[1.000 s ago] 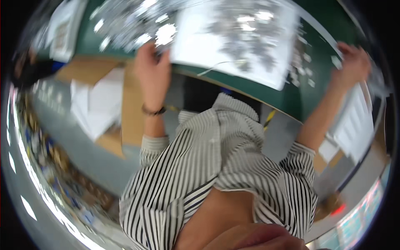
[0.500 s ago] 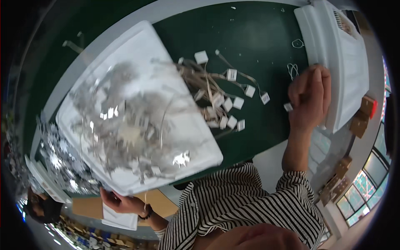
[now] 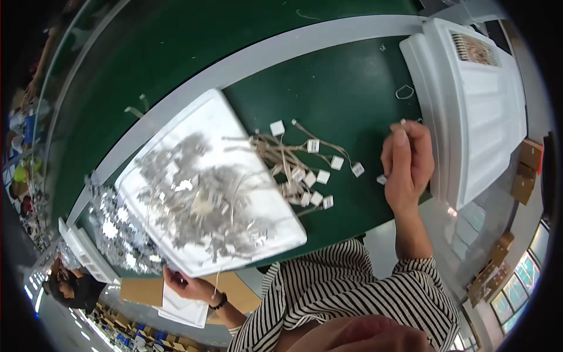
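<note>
My right hand (image 3: 410,164) is raised over the green table with thumb and fingers pinched together. A small white piece (image 3: 403,122) shows at its fingertips; its kind is too small to make out. My left hand (image 3: 190,287) is curled beside the near corner of a white foam tray (image 3: 275,226). What its fingers hold, if anything, is hidden. Blurred silvery, flake-shaped parts (image 3: 205,199) with thin wires lie heaped on the tray. A bunch of thin cables (image 3: 281,149) with white tags (image 3: 313,146) spreads from the tray's right side onto the table.
Stacked white foam trays (image 3: 487,117) stand at the right, cables showing in an opening on top. A thin white loop (image 3: 404,92) lies near them. More shiny silver parts (image 3: 120,229) are heaped at the left. An open cardboard box (image 3: 141,291) sits below, and another person (image 3: 73,287) is at lower left.
The whole view has shifted. My right hand has moved left, away from the stacked trays, and a white tip now shows in its pinch. My left hand stays by the tray corner.
</note>
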`<state>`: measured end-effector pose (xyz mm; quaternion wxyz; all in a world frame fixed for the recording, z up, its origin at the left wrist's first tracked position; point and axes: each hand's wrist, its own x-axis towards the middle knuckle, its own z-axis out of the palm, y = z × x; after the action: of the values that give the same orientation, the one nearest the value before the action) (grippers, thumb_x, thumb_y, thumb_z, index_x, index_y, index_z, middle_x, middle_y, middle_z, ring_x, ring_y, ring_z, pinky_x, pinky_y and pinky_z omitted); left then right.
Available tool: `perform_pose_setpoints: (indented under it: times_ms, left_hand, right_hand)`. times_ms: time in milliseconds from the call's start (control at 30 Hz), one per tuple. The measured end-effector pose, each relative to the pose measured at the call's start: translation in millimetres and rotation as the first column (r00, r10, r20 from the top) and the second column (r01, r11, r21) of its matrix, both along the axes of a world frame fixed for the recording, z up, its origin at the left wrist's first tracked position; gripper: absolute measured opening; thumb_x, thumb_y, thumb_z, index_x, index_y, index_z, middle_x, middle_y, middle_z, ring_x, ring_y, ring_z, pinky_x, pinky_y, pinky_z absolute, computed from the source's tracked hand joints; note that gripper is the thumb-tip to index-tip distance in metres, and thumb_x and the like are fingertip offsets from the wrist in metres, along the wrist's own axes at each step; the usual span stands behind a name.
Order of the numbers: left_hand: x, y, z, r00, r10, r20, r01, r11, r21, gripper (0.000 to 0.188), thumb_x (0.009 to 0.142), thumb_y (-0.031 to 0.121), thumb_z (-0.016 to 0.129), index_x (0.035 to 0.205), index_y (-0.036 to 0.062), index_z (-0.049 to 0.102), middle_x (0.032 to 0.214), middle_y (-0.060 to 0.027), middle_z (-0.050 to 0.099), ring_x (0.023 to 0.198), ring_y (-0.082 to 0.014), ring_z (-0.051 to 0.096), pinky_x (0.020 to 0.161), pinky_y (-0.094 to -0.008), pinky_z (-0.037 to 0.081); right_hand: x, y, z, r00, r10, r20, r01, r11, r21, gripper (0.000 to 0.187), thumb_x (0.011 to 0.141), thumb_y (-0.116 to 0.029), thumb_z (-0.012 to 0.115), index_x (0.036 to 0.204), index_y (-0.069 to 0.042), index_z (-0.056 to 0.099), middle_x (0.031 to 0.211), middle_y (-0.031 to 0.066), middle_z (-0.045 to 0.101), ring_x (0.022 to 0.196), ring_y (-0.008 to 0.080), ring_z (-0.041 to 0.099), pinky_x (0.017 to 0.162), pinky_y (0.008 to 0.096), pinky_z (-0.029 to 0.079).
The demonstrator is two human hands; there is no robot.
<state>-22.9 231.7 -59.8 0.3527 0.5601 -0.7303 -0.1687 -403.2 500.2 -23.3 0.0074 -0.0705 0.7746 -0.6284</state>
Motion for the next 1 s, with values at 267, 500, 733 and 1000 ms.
perform_pose_setpoints:
  times_ms: [267,500,733,1000]
  left_hand:
    - [-4,-3,24,0.976,-0.037,-0.214,0.086,0.971,0.225,0.033,0.093,0.006,0.069,0.125,0.0045,0.062,0.103,-0.0047,0.065,0.081,-0.0118,0.055,0.075,-0.0238,0.046]
    - [-7,28,65,0.744,0.156,-0.650,0.125,0.923,0.364,0.023,0.093,0.008,0.069,0.114,0.0047,0.062,0.093,-0.0050,0.064,0.078,-0.0114,0.057,0.069,-0.0242,0.050]
    - [-68,30,131,0.573,0.009,-0.820,0.376,0.886,0.272,0.031,0.093,0.009,0.070,0.120,-0.0013,0.060,0.112,-0.0112,0.064,0.090,-0.0187,0.064,0.076,-0.0294,0.056]
    - [-121,53,170,0.283,-0.224,-0.933,0.681,0.732,0.030,0.034,0.093,0.002,0.068,0.126,-0.0028,0.060,0.109,-0.0145,0.069,0.092,-0.0220,0.070,0.079,-0.0283,0.059]
  right_hand:
    - [11,-21,57,0.976,-0.206,-0.067,0.195,0.970,-0.142,0.017,0.106,-0.018,0.049,0.113,-0.006,0.059,0.069,-0.0012,0.050,0.056,0.0077,0.045,0.051,0.0205,0.039]
    - [29,-31,79,1.000,0.000,0.026,0.010,0.933,-0.360,0.014,0.104,-0.021,0.055,0.108,-0.010,0.063,0.070,-0.0068,0.045,0.054,0.0014,0.032,0.047,0.0176,0.022]
    - [91,-114,108,0.863,0.456,-0.217,-0.494,0.852,-0.175,0.012,0.096,-0.012,0.064,0.103,-0.003,0.068,0.074,-0.0033,0.055,0.063,0.0035,0.042,0.056,0.0183,0.035]
    - [150,-136,155,0.704,0.585,-0.403,-0.678,0.723,-0.135,0.005,0.089,-0.001,0.068,0.094,-0.001,0.069,0.058,-0.0080,0.044,0.051,0.0040,0.033,0.048,0.0194,0.028]
